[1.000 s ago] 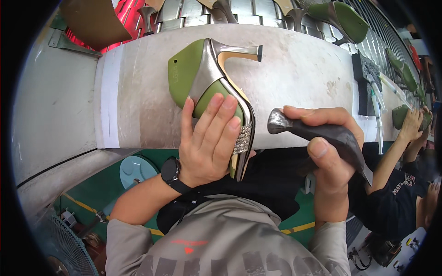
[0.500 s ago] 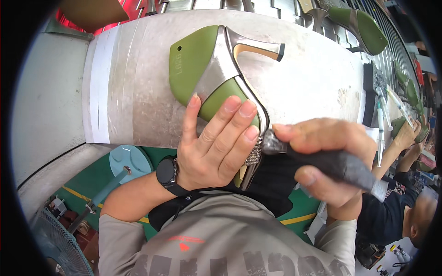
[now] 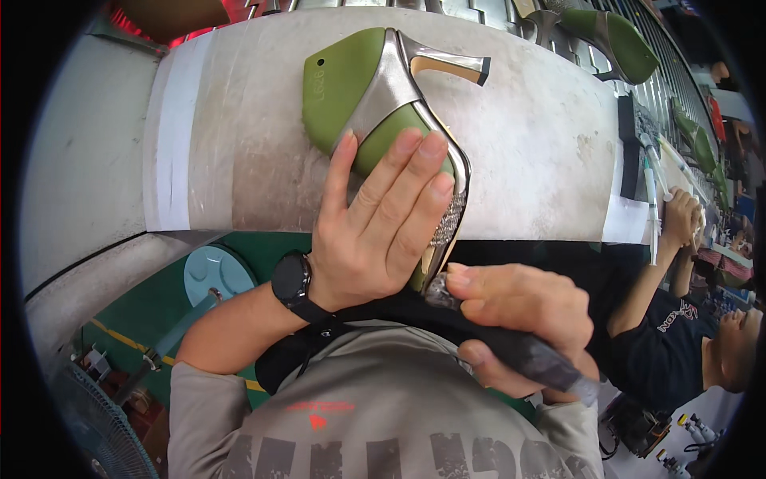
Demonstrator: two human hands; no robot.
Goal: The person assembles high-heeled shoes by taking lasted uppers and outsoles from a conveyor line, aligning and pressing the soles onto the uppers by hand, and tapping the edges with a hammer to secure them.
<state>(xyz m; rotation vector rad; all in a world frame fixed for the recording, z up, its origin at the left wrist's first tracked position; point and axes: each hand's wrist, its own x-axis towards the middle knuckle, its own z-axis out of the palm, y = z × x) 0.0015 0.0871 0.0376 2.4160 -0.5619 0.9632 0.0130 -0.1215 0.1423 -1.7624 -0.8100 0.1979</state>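
Note:
A metallic pewter high-heeled shoe (image 3: 388,84) lies on its side on a green shoe last (image 3: 339,88), heel to the far right. Its toe points at me and juts past the bench's near edge. My left hand (image 3: 363,231) holds the shoe's forepart, fingers flat across it; the thumb is hidden. A sparkling band (image 3: 449,221) shows beside the index finger. My right hand (image 3: 531,307) is closed round a dark-handled tool (image 3: 527,347) with a rounded, shiny grey head. That head is at the toe tip, seemingly touching the edge; the exact contact is hard to make out.
The pale, scuffed bench (image 3: 535,152) carries a white strip on its left. Beyond runs a slatted metal conveyor (image 3: 479,17) with another green last and shoe (image 3: 618,48). Syringes (image 3: 653,191) stand at the bench's right, near another person (image 3: 678,343). A fan (image 3: 100,423) is lower left.
My right hand has brought the tool toward me, from beside the sparkling band down to the toe tip. The shoe and my left hand appear slightly higher in view.

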